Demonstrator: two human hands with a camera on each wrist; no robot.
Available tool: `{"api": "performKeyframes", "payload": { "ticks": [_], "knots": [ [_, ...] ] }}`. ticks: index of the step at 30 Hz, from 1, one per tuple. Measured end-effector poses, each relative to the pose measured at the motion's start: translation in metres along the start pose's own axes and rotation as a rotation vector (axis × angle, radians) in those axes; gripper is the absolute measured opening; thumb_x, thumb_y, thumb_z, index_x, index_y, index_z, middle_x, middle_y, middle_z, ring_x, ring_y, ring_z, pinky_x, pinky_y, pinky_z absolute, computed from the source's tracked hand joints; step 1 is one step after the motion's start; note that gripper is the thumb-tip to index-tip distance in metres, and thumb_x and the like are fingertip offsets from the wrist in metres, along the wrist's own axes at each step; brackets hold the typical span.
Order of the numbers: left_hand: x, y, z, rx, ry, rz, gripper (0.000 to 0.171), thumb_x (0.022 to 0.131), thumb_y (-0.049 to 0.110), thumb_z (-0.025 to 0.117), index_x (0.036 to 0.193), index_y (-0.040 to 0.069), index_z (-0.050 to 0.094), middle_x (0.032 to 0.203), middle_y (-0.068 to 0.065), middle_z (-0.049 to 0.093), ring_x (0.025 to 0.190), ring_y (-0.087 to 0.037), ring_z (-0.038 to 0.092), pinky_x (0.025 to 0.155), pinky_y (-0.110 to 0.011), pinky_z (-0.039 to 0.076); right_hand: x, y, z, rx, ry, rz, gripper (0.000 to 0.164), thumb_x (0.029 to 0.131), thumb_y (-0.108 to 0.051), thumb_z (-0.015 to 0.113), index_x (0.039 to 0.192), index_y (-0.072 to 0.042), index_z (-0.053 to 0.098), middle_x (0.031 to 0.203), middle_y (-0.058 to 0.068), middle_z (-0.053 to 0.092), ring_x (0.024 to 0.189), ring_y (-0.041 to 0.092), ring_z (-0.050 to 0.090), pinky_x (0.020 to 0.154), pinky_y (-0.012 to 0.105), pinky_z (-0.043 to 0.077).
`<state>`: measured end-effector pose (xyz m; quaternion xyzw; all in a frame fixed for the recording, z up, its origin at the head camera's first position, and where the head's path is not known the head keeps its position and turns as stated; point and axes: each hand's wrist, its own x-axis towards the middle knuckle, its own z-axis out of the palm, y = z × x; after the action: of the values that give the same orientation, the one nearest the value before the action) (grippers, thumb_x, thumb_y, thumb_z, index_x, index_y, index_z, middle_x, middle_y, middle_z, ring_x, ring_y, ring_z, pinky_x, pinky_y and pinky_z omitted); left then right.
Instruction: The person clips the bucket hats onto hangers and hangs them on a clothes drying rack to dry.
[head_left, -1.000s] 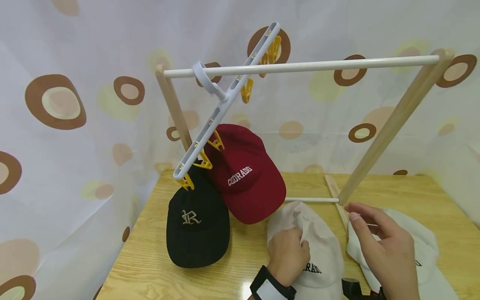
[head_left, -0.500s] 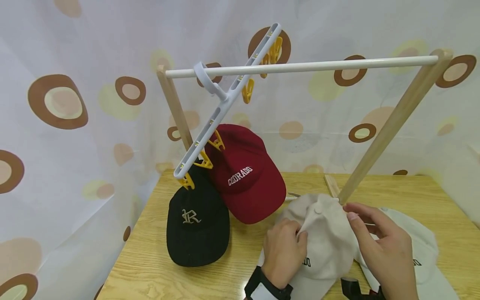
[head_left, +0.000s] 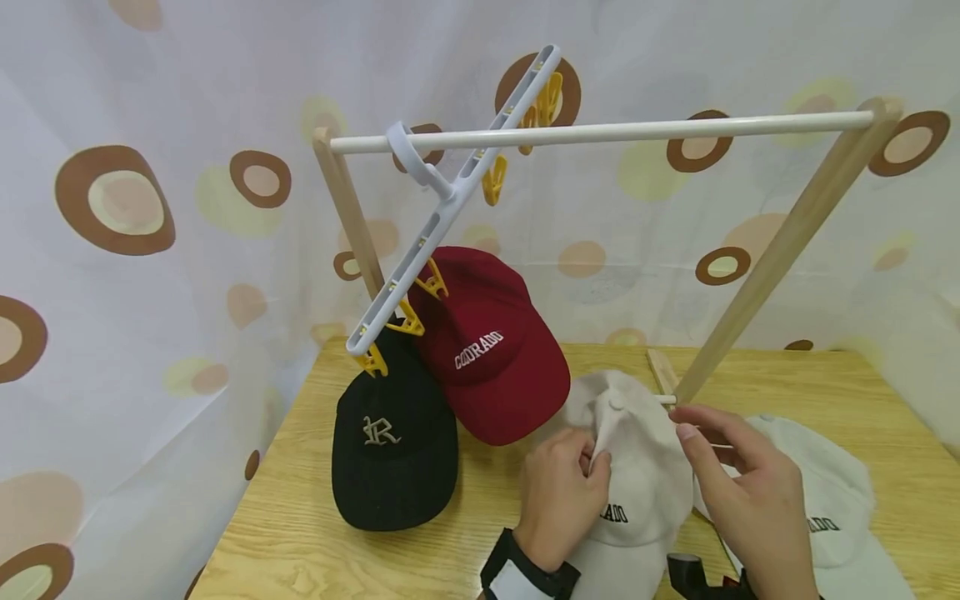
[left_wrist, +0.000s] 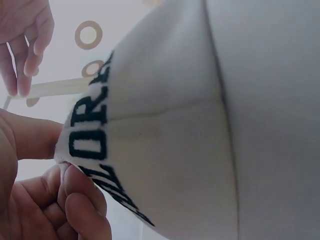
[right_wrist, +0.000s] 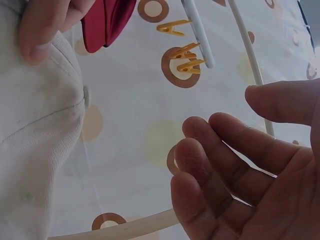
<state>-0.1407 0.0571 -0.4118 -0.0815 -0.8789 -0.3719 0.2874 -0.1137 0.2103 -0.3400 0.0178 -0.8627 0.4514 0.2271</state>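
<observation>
My left hand [head_left: 564, 492] pinches a fold in the crown of a beige baseball cap [head_left: 641, 467], thumb against curled fingers. Dark embroidered letters show on the cap's front in the left wrist view, close by the pinching fingers. Just right of the crown, my right hand [head_left: 750, 492] holds nothing, its fingers loosely bent. In the right wrist view a gap shows between the right hand's fingers and the cap's crown [right_wrist: 45, 100]. A second pale cap [head_left: 810, 467] lies on the table, partly hidden behind the right hand.
A white clip hanger [head_left: 450, 196] hooks over the white rail [head_left: 600, 133] of a wooden stand. Its yellow clips hold a black cap [head_left: 393, 467] and a red cap [head_left: 498, 358] at the near end. Several bare clips [head_left: 493, 181] hang farther along. The wooden table [head_left: 277, 500] spreads below.
My left hand has lifted the beige cap's crown upward and turned it somewhat, still pinching it. The right hand has shifted slightly left. The hanger and hung caps stay put.
</observation>
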Motion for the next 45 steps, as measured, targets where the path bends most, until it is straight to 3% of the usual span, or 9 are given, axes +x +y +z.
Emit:
{"api": "performKeyframes", "payload": {
  "ticks": [7,13,22,26,29,32,39,45],
  "knots": [
    [0.0,-0.002,-0.001,-0.011,-0.004,0.022,0.031,0.072,0.017,0.07,0.055,0.022,0.044,0.056,0.013,0.037,0.049,0.003,0.032,0.043,-0.013,0.018,0.0,-0.003,0.001,-0.026,-0.008,0.0,0.018,0.092,-0.027,0.061,0.108,-0.028,0.069,0.102,-0.021,0.066,0.085,-0.001,0.058,0.069,0.012,0.047],
    [-0.001,-0.002,-0.001,-0.024,-0.019,0.009,0.03,0.072,0.018,0.071,0.056,0.023,0.045,0.056,0.014,0.037,0.05,0.004,0.033,0.043,-0.012,0.019,-0.001,-0.002,-0.001,0.0,-0.002,-0.031,0.018,0.092,-0.023,0.062,0.108,-0.025,0.069,0.101,-0.019,0.067,0.086,0.0,0.059,0.072,0.01,0.045],
    [-0.002,-0.002,-0.002,-0.023,-0.011,0.0,0.027,0.07,0.017,0.072,0.057,0.022,0.049,0.055,0.012,0.04,0.05,0.003,0.035,0.044,-0.012,0.021,0.0,-0.008,0.005,0.006,-0.016,-0.008,0.02,0.091,-0.024,0.064,0.11,-0.027,0.069,0.102,-0.026,0.064,0.084,-0.002,0.058,0.062,0.016,0.049],
    [-0.003,-0.003,-0.002,-0.032,-0.029,-0.002,0.025,0.07,0.016,0.072,0.057,0.021,0.051,0.055,0.012,0.041,0.05,0.003,0.035,0.044,-0.012,0.021,0.008,-0.01,0.008,-0.028,-0.024,-0.064,0.019,0.091,-0.024,0.063,0.11,-0.023,0.07,0.105,-0.013,0.068,0.083,-0.006,0.057,0.064,0.014,0.048],
    [-0.004,-0.006,-0.001,-0.034,-0.047,-0.033,0.027,0.07,0.016,0.073,0.056,0.021,0.05,0.055,0.012,0.04,0.05,0.002,0.034,0.044,-0.013,0.021,0.024,-0.019,0.014,-0.023,-0.045,-0.163,0.02,0.092,-0.023,0.062,0.11,-0.017,0.069,0.106,0.002,0.071,0.082,-0.008,0.057,0.066,0.012,0.047],
    [-0.004,-0.008,-0.002,-0.033,-0.058,-0.062,0.03,0.071,0.016,0.073,0.056,0.022,0.047,0.055,0.012,0.039,0.049,0.002,0.033,0.043,-0.013,0.02,0.045,-0.032,0.021,0.001,-0.089,-0.277,0.022,0.092,-0.021,0.061,0.111,-0.013,0.069,0.104,0.007,0.072,0.082,-0.003,0.06,0.07,0.012,0.047],
    [-0.005,-0.006,-0.003,-0.058,-0.086,-0.072,0.032,0.074,0.017,0.071,0.056,0.023,0.046,0.055,0.013,0.038,0.049,0.003,0.033,0.042,-0.014,0.02,0.082,-0.06,0.03,0.017,-0.199,-0.378,0.023,0.093,-0.024,0.059,0.111,-0.011,0.068,0.102,0.009,0.072,0.086,0.019,0.064,0.073,0.038,0.053],
    [-0.006,-0.006,-0.002,-0.044,-0.073,-0.083,0.03,0.073,0.017,0.072,0.056,0.022,0.048,0.055,0.012,0.039,0.05,0.001,0.034,0.043,-0.015,0.021,0.1,-0.071,0.041,-0.014,-0.243,-0.444,0.024,0.092,-0.019,0.06,0.111,-0.006,0.066,0.104,0.013,0.07,0.086,0.025,0.066,0.072,0.046,0.055]
  ]
}}
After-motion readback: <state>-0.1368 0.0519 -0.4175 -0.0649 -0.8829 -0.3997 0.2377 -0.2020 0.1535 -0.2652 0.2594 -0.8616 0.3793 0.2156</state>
